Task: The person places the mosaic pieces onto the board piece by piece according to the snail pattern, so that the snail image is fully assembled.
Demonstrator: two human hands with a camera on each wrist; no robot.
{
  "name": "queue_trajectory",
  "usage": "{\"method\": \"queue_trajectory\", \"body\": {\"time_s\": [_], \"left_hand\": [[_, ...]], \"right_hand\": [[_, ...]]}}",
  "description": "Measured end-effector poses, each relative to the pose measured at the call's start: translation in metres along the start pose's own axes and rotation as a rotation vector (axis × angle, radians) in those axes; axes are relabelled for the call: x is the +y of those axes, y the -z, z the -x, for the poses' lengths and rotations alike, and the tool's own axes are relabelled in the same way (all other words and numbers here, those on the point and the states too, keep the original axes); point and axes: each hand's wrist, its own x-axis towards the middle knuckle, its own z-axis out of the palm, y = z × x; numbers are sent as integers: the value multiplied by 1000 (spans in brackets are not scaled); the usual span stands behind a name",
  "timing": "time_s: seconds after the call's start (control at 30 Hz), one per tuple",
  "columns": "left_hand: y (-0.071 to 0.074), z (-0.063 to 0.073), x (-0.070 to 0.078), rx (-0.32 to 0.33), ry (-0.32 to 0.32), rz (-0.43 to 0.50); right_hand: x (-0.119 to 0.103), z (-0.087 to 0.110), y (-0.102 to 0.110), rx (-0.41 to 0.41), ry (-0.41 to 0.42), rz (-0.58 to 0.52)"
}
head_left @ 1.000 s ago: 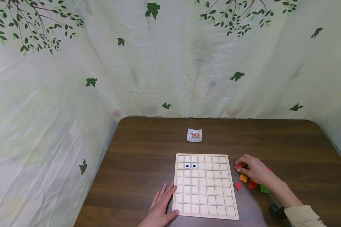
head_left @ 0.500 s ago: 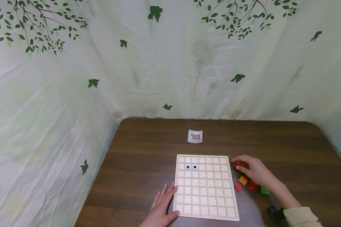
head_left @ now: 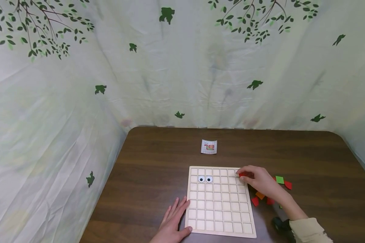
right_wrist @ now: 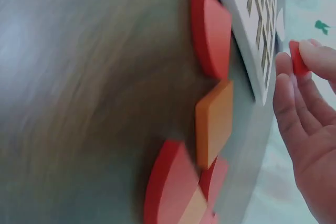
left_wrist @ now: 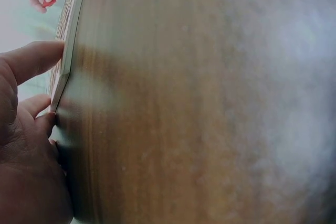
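A pale wooden grid board [head_left: 218, 205] lies on the table, with two eye tiles [head_left: 205, 179] side by side in its second row. My right hand [head_left: 260, 182] pinches a red piece [right_wrist: 298, 58] between thumb and fingers, above the board's upper right corner. At the board's left edge rests my left hand [head_left: 173, 223], fingers straight, its thumb and fingertips touching the rim. In the left wrist view, the thumb [left_wrist: 39, 60] lies against the board's edge. The red piece's full outline is covered by the fingers.
Right of the board lie loose pieces: an orange square [right_wrist: 215, 124], a red piece with a curved side [right_wrist: 211, 35], a green square [head_left: 279, 180] and several others. A small picture card [head_left: 209, 147] lies behind the board. A leaf-printed curtain hangs behind the table.
My right hand has picked up the red piece from beside the board and carried it left over the board's upper right corner. The left hand stays at the board's edge.
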Motion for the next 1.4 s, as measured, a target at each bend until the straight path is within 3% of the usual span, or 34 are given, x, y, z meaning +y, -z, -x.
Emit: {"method": "queue_trajectory", "body": {"time_s": [0.23, 0.5, 0.77, 0.93, 1.4], "left_hand": [[0, -1, -1, -29, 32, 9], [-1, -2, 0, -17, 31, -1], [-2, -1, -2, -4, 12, -5], [-2, -2, -2, -19, 35, -9], [-3, -1, -3, -5, 10, -8]], "right_hand": [[-12, -9, -12, -35, -33, -65], [-24, -19, -36, -92, -24, -139], [-36, -26, -53, -90, 55, -189], [-45, -31, -61, -110, 110, -187], [-62, -40, -74, -150, 94, -83]]}}
